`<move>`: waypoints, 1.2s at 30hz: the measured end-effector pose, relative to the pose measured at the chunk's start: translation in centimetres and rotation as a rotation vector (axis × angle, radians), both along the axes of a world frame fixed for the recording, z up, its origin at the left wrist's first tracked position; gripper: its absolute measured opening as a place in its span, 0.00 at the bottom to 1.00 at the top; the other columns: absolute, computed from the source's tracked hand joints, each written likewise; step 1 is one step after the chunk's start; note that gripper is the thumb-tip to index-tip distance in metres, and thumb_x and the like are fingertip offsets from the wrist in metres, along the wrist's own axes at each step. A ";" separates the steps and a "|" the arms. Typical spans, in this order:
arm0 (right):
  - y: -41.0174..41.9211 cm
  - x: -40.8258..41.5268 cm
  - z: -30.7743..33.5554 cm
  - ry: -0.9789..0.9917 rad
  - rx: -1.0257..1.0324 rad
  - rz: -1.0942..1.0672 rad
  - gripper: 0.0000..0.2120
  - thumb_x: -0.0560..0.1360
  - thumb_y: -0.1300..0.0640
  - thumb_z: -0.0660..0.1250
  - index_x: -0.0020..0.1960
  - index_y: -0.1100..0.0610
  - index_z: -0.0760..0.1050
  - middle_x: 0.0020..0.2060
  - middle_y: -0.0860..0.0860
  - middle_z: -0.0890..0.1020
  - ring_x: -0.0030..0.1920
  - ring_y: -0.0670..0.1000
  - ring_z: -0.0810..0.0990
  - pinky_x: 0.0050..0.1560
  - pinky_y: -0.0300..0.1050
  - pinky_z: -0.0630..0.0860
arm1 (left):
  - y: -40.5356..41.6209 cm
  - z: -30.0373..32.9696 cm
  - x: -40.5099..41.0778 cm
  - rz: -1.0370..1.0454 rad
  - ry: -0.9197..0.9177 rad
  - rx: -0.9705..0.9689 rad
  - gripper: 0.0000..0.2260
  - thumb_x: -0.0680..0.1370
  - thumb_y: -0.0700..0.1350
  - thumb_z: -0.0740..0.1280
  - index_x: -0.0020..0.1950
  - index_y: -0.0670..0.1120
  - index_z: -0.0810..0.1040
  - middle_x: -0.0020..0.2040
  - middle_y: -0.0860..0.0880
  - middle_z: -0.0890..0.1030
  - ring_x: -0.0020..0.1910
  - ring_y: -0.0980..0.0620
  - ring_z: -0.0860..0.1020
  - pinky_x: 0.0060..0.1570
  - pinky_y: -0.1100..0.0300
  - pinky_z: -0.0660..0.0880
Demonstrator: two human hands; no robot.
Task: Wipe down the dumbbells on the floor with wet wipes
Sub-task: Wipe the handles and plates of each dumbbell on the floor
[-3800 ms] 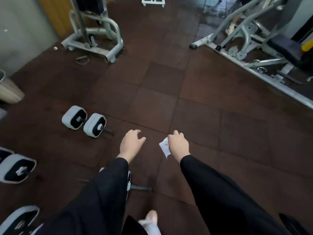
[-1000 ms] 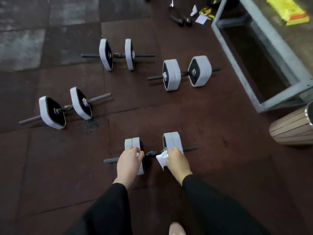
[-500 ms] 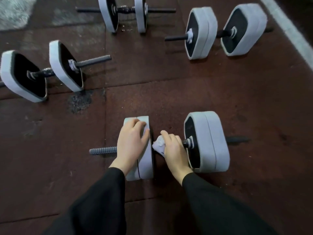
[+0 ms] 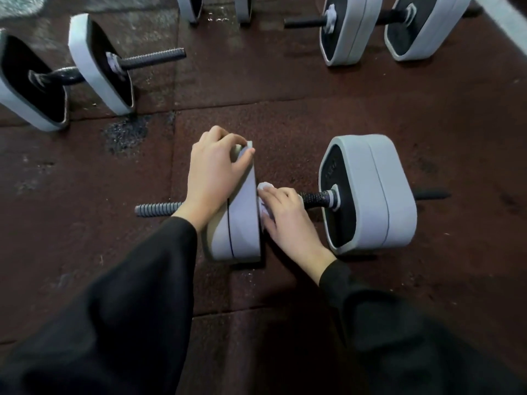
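Note:
A grey dumbbell [image 4: 370,192] lies on the dark red floor in front of me, with paired grey plates at each end of a black threaded bar. My left hand [image 4: 211,175] grips the top of its left plates [image 4: 242,223]. My right hand [image 4: 288,220] presses a crumpled white wet wipe [image 4: 265,186] against the bar, right beside the inner face of the left plates. Most of the wipe is hidden under my fingers. The right plates stand upright and untouched.
Another dumbbell [image 4: 85,69] lies at the far left and one [image 4: 370,27] at the far right. The lower edges of a third one's plates [image 4: 196,8] show at the top. A pale frame edge [image 4: 507,21] crosses the top right corner. A dark stain [image 4: 128,132] marks the floor.
I have leaned closer, so the dumbbell looks larger. My right hand with the wipe has slid left along the bar, away from the right plates toward the left ones. My left hand still holds the left plates.

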State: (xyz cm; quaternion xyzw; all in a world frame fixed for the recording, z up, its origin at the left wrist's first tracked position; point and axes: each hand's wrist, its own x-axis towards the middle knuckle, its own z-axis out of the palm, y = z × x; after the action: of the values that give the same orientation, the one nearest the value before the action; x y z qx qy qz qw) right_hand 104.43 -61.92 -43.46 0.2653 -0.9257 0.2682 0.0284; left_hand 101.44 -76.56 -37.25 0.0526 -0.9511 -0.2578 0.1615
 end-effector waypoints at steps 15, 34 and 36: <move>-0.6 -1.1 1.5 -0.081 0.062 -0.049 0.11 0.73 0.72 0.57 0.47 0.62 0.76 0.48 0.55 0.80 0.48 0.56 0.70 0.44 0.46 0.68 | -0.2 0.3 0.5 0.002 -0.013 0.172 0.07 0.74 0.44 0.68 0.49 0.43 0.81 0.46 0.46 0.77 0.51 0.47 0.75 0.54 0.51 0.72; -2.6 -6.7 3.4 -0.547 0.385 -0.054 0.11 0.77 0.61 0.62 0.57 0.63 0.76 0.56 0.62 0.79 0.57 0.62 0.77 0.54 0.48 0.73 | 0.0 0.3 0.5 0.013 -0.007 0.112 0.07 0.74 0.44 0.68 0.49 0.42 0.81 0.47 0.45 0.77 0.51 0.47 0.74 0.54 0.53 0.70; -2.9 -6.9 3.5 -0.555 0.429 -0.066 0.12 0.76 0.61 0.64 0.58 0.64 0.75 0.58 0.62 0.78 0.59 0.62 0.76 0.55 0.49 0.73 | 0.0 0.3 0.5 0.012 -0.001 0.105 0.07 0.74 0.43 0.68 0.49 0.41 0.81 0.47 0.45 0.77 0.51 0.46 0.75 0.53 0.54 0.70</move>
State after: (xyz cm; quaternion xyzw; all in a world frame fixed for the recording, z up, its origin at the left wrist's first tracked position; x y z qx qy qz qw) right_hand 97.52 -64.82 -39.92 0.1524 -0.9415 0.1283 -0.2720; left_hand 101.92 -76.59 -36.96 0.0666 -0.9360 -0.3065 0.1596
